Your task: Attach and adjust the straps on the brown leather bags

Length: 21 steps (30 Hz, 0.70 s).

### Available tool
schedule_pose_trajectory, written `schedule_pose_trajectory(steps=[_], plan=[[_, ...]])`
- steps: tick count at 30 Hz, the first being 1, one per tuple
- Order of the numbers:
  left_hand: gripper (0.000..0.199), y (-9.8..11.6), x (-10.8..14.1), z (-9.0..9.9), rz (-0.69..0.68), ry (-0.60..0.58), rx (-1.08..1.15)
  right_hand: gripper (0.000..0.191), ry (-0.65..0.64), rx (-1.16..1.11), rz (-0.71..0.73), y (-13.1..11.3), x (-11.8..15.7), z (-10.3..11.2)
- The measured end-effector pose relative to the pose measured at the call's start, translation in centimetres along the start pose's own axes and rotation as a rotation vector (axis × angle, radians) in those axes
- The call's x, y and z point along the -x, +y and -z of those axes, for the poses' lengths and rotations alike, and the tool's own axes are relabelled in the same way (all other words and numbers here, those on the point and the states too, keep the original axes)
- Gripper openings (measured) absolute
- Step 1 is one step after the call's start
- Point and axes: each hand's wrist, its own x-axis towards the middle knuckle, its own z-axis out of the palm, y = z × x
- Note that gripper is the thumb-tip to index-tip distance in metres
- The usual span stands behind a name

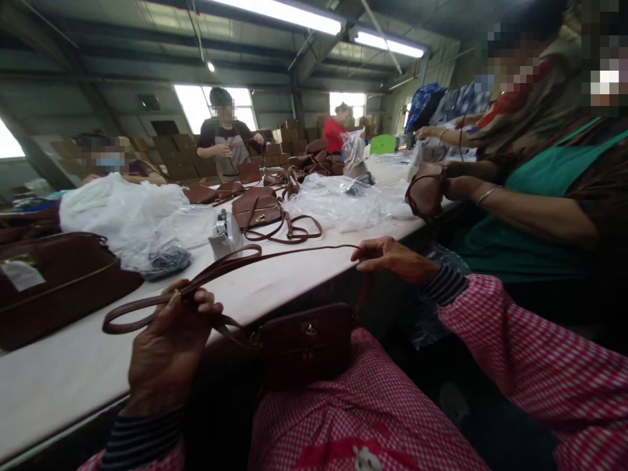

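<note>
A small dark-brown handbag (307, 340) with a gold clasp rests on my lap, against the table's front edge. Its long thin strap (275, 254) is stretched between my two hands above the bag. My left hand (169, 343) is closed around the strap, which forms a loop to the left of the fist. My right hand (392, 258) pinches the strap between thumb and fingers, to the right. On the table beyond the strap lies another brown handbag (260, 208) with its strap coiled beside it. A silver tape dispenser (226, 232) stands to its left.
A larger brown bag (59, 288) stands at the left of the white table (63, 386). Clear plastic wrapping (338, 199) and a white plastic heap (122, 209) lie further back. At right, a co-worker in a green apron (534, 196) handles a brown bag (426, 190); other people work behind.
</note>
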Motion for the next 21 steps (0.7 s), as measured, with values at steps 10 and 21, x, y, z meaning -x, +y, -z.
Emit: schedule_pose_trajectory(steps=[10,21], plan=[[0.019,-0.8,0.9,-0.6,-0.038,-0.277,-0.272,0.032,-0.086,0.002,-0.153,0.8,1.4,0.8],[0.025,-3.0,0.6,-3.1,-0.035,-0.444,-0.574,0.043,-0.566,0.658,0.067,-10.6,-3.4,-3.5]])
